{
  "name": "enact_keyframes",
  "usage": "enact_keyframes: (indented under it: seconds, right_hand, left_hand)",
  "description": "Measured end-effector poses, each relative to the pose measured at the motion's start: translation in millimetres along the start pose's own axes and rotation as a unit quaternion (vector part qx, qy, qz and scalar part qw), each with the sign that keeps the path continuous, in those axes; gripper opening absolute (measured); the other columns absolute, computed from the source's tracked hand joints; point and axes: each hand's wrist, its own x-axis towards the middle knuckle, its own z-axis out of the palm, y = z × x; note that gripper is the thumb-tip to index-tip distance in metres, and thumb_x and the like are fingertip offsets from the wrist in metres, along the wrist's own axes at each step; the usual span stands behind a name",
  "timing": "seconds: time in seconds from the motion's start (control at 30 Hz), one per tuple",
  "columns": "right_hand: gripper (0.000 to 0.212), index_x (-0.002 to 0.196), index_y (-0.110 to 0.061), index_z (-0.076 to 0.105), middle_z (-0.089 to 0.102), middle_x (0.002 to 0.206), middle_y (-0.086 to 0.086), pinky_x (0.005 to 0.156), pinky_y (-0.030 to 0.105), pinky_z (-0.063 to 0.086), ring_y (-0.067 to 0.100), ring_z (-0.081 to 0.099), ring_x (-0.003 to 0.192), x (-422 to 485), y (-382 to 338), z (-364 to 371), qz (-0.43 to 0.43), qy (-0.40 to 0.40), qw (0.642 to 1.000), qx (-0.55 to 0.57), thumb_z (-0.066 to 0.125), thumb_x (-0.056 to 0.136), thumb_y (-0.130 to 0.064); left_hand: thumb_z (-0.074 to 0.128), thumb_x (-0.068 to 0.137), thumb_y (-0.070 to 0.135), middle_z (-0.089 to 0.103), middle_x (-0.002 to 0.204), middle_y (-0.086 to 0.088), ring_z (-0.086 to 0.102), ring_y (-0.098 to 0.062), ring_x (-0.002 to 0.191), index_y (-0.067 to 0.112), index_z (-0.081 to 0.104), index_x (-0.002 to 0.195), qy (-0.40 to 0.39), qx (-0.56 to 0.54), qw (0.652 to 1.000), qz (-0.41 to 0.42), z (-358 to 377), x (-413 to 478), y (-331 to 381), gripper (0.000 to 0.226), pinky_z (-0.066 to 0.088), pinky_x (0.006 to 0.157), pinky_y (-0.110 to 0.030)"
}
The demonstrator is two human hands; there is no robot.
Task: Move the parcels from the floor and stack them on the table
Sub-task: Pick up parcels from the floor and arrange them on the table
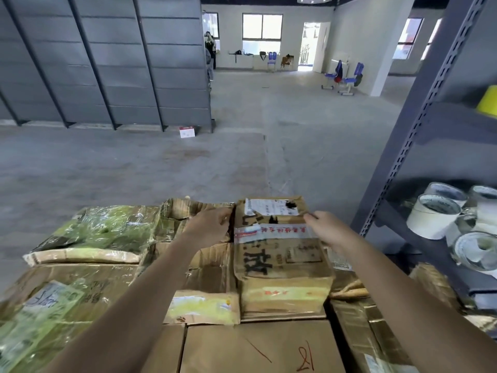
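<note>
WAREHOUSE FLOOR: My left hand [212, 227] and right hand [326, 228] hold the far upper edges of a taped cardboard parcel [279, 262], with the fingers curled over either side. The parcel sits on top of the stack of parcels [258, 348] in front of me, and whatever surface bears the stack is hidden beneath it. The carton is creased and dented at the corners, so I judge it will flex rather than stay stiff, and its glossy tape bands may be slippery. Its weight cannot be read from here. The bare cardboard along the side edges looks like the surest hold, not the peeling label. A grey shelf rack [402, 146] holding tape rolls [430, 219] stands at right.
</note>
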Motion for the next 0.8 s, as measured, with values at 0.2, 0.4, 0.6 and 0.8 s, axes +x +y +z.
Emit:
enact_keyframes:
  seconds: [0.2, 0.4, 0.6, 0.8]
  right_hand:
    - [0.041, 0.124, -0.007, 0.056, 0.062, 0.105, 0.012, 0.071, 0.031, 0.041, 0.022, 0.057, 0.088, 0, 0, 14, -0.008, 0.025, 0.998, -0.055, 0.027, 0.106, -0.03]
    - [0.044, 0.111, -0.003, 0.058, 0.062, 0.108, 0.017, 0.074, 0.034, 0.04, 0.023, 0.056, 0.086, -5, -2, 19, -0.033, 0.031, 0.992, -0.122, 0.023, 0.106, -0.03]
    - [0.044, 0.137, -0.013, 0.041, 0.052, 0.12, 0.009, 0.071, 0.033, 0.05, 0.021, 0.059, 0.096, -13, 1, 31, -0.067, 0.132, 0.97, -0.192, 0.031, 0.103, -0.039]
    - [0.048, 0.143, -0.018, 0.04, 0.036, 0.149, 0.003, 0.11, 0.047, 0.035, 0.026, 0.032, 0.137, -30, -13, 51, -0.145, 0.124, 0.94, -0.283, 0.03, 0.102, -0.041]
  left_hand:
    - [0.036, 0.099, 0.041, 0.041, 0.148, 0.0, 0.055, -0.005, 0.047, 0.038, 0.034, 0.145, -0.033, 0.002, 0.999, 0.001, -2, -7, -11, 0.046, 0.042, 0.056, -0.022]
    - [0.026, 0.102, 0.041, 0.025, 0.157, 0.005, 0.029, -0.02, 0.141, 0.03, 0.026, 0.149, 0.009, 0.063, 0.997, 0.032, 13, -10, -12, 0.049, 0.025, 0.114, -0.039]
    - [0.038, 0.1, 0.029, 0.044, 0.142, -0.002, 0.038, -0.021, 0.133, 0.018, 0.045, 0.138, 0.099, -0.012, 0.994, 0.05, 18, -18, -18, 0.041, 0.037, 0.107, -0.037]
    - [0.035, 0.101, 0.033, 0.032, 0.151, -0.001, 0.033, -0.022, 0.137, 0.019, 0.036, 0.145, 0.032, 0.021, 0.996, 0.079, 15, -26, -17, 0.046, 0.034, 0.108, -0.037]
